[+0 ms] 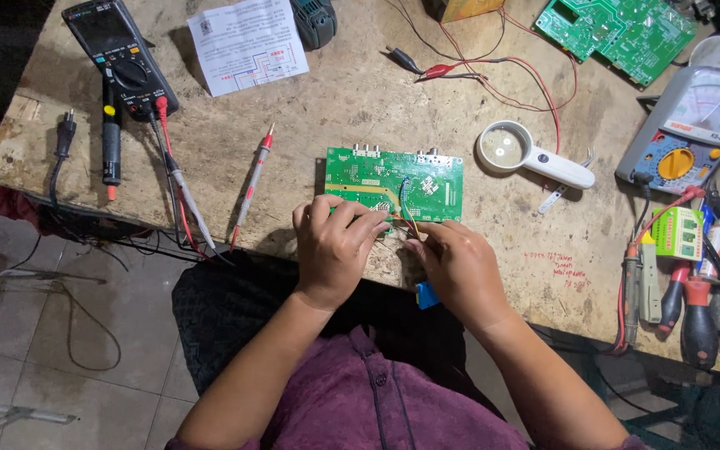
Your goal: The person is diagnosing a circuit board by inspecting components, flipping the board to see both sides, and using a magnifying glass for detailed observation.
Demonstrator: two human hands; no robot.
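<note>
A green circuit board is seen lying flat on the bench, near its front edge. The left hand is curled over the board's near left corner, fingers bent and pressing on it. The right hand, at 5 o'clock from the board, is pinched on thin coloured wires running onto the board; what lies under the fingertips is hidden, possibly a connector. A magnifier lies at 2 o'clock. Screwdrivers at 4 o'clock are partly cut off. Bare bench is left at 10 o'clock.

Workbench — circuit board, magnifier, multimeter.
</note>
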